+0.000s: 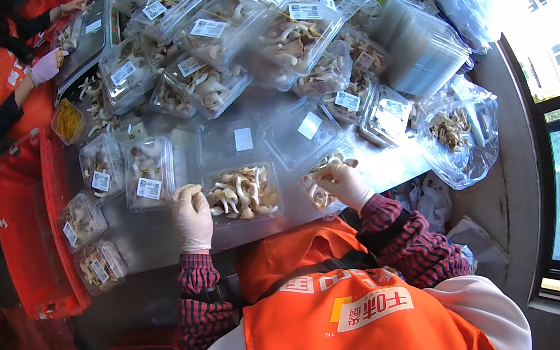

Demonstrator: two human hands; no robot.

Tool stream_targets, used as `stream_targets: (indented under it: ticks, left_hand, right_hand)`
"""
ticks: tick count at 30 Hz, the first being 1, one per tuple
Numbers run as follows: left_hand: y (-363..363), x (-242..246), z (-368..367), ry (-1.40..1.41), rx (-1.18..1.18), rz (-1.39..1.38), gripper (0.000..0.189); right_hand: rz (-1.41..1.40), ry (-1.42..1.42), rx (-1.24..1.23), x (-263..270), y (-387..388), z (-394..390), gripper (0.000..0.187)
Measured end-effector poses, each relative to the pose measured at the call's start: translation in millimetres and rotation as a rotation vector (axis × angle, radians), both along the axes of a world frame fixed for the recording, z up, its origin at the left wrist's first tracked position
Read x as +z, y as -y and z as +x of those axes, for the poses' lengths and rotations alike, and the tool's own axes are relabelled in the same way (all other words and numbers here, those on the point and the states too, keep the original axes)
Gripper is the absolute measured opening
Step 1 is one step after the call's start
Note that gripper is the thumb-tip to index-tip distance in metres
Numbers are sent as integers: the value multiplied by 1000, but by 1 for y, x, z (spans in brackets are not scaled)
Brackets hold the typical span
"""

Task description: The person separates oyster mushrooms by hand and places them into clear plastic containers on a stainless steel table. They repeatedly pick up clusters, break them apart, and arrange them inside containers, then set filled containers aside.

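In front of me, an open clear plastic clamshell box [209, 223] holds a heap of pale-stemmed mushrooms [242, 191]. Its raised lid [220, 140] lies back behind it, with a white square on it. My left hand [193, 220], in a thin whitish glove, is beside the box's left edge with its fingers curled; whether they grip anything is hidden. To the right is a second open box with mushrooms [323, 200], its lid [301, 134] tilted back. My gloved right hand [345, 185] is over that box, fingertips at the mushrooms; I cannot tell whether one is held.
Labelled mushroom boxes [287, 38] are piled along the back. Several closed ones [149, 173] stand at left, near a red crate [32, 223]. Stacked clear lids or trays [423, 45] and a bag of mushrooms [458, 132] are at right. A co-worker's gloved hand [45, 67] is near a scale [84, 46].
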State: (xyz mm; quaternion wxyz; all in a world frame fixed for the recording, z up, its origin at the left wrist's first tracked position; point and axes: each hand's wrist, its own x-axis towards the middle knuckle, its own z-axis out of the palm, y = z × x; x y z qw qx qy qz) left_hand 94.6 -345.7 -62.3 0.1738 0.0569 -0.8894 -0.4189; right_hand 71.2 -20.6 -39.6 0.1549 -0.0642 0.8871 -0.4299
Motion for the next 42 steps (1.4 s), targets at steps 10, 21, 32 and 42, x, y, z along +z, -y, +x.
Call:
stream_targets:
  ticks: [10, 21, 32, 42]
  left_hand:
    - [-18, -2, 2, 20, -71, 22, 11]
    - [-29, 14, 2, 1, -119, 13, 13]
    - [-103, 14, -17, 187, -496, 24, 12]
    - [-173, 14, -43, 137, -860, -479, 15]
  right_hand:
    - [-432, 491, -189, 34, 56, -11, 33]
    - [96, -204, -615, -39, -112, 17, 23]
    - [-81, 160, -599, -48, -93, 41, 23]
    - [-342, 123, -689, -19, -58, 68, 23]
